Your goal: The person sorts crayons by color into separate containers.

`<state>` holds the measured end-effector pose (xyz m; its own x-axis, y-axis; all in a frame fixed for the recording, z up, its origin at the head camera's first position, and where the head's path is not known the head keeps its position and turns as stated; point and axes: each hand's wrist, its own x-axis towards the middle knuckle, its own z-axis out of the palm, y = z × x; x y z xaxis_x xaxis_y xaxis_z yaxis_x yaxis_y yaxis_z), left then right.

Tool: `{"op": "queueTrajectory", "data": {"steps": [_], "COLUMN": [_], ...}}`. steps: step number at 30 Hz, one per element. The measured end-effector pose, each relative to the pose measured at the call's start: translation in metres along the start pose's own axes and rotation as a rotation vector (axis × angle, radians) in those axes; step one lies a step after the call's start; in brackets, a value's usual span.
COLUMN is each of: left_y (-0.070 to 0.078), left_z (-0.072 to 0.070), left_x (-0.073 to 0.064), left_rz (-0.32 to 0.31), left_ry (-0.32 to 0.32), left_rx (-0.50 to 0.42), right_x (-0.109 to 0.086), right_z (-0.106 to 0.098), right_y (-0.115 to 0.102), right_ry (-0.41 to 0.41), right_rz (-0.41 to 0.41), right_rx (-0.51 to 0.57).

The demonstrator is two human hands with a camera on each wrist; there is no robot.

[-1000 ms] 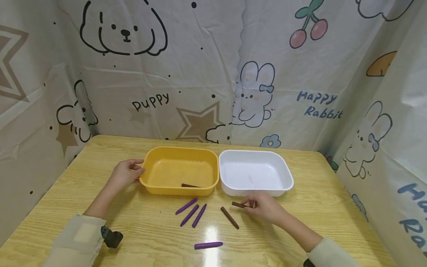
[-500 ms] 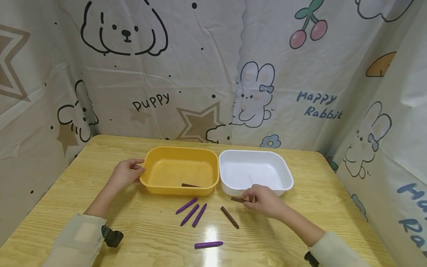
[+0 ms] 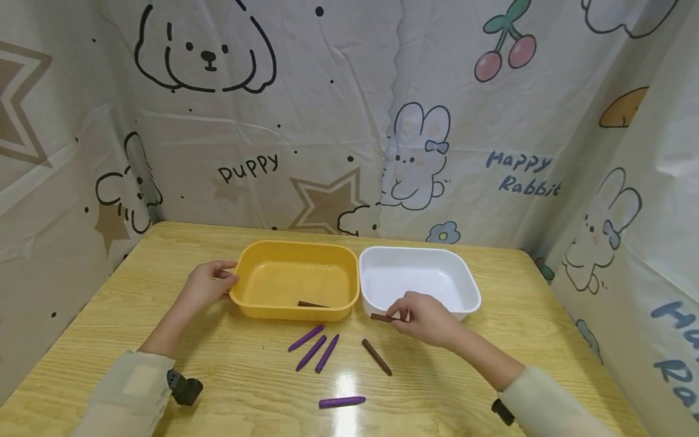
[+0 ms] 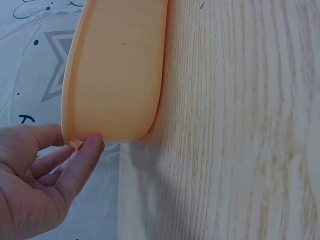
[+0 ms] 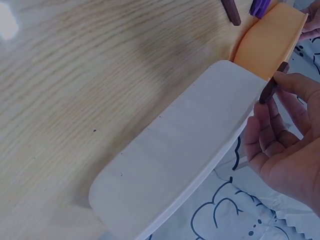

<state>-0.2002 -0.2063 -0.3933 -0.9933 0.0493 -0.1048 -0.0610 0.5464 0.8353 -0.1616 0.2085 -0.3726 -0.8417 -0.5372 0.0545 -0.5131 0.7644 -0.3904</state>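
My right hand (image 3: 426, 318) pinches a brown crayon (image 5: 274, 84) between thumb and fingers, at the front rim of the white tray (image 3: 464, 285). At the other side, my left hand (image 3: 206, 284) grips the left rim of the yellow tray (image 3: 289, 312), thumb and fingers on either side of the edge in the left wrist view. Inside the yellow tray lies one brown crayon (image 3: 312, 304). Another brown crayon (image 3: 377, 357) rests on the table in front of the white tray.
Several purple crayons lie on the wooden table (image 3: 240, 388): a group (image 3: 312, 352) before the yellow tray and a single purple crayon (image 3: 341, 402) nearer me. The two trays stand side by side. A printed cloth (image 3: 327, 133) hangs behind the table.
My right hand has lifted the brown crayon from the table and moved it up and slightly left, to the white tray's front rim. The left hand stays on the yellow tray.
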Motion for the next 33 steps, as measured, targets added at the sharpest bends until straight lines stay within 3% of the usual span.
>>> {"op": "queueTrajectory", "data": {"steps": [25,33], "left_y": [-0.002,-0.003], "left_z": [-0.001,-0.001], "left_x": [0.001,0.002], "left_rz": [-0.004,-0.002], "left_ry": [-0.006,-0.013], "left_rx": [-0.008,-0.007], "right_x": [0.032,0.043], "right_z": [-0.012,-0.013], "right_y": [-0.022,-0.029], "right_ry": [-0.021,0.007], "right_rz": [-0.021,-0.074], "right_rx": [0.0,-0.033]}}
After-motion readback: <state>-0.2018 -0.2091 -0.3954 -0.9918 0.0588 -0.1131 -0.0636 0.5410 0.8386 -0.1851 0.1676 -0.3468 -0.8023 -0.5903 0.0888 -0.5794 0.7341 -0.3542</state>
